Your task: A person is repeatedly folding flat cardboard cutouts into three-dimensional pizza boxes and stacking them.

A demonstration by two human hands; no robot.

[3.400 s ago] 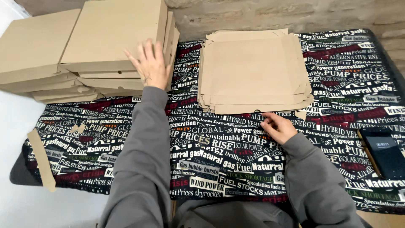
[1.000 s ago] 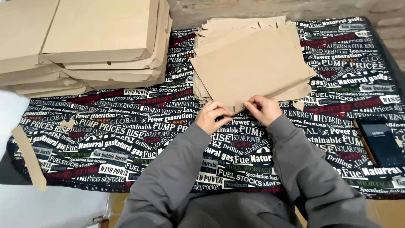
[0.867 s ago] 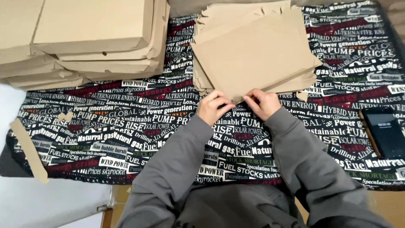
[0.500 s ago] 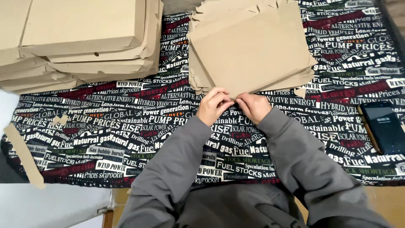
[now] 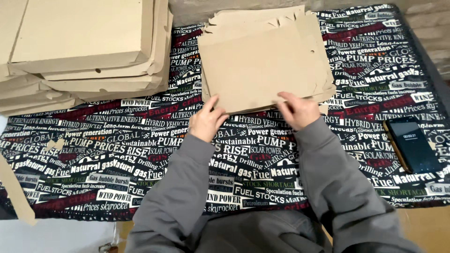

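Note:
A pile of flat brown cardboard box blanks [image 5: 262, 61] lies at the far middle of a black cloth printed with words [image 5: 140, 154]. The top blank is turned askew on the pile. My left hand [image 5: 206, 121] grips its near left corner, fingers on top. My right hand [image 5: 296, 108] pinches its near edge further right. Both arms wear grey sleeves.
A stack of folded cardboard boxes [image 5: 79, 47] fills the far left. A dark phone [image 5: 412, 145] lies at the right edge of the cloth. Small cardboard scraps [image 5: 55, 144] and a cardboard strip [image 5: 14, 192] lie at the left. A stone wall is behind.
My left hand left the box stack and came to the flat pile. Both hands took the top blank's near edge, met at its middle, then spread apart toward the corners.

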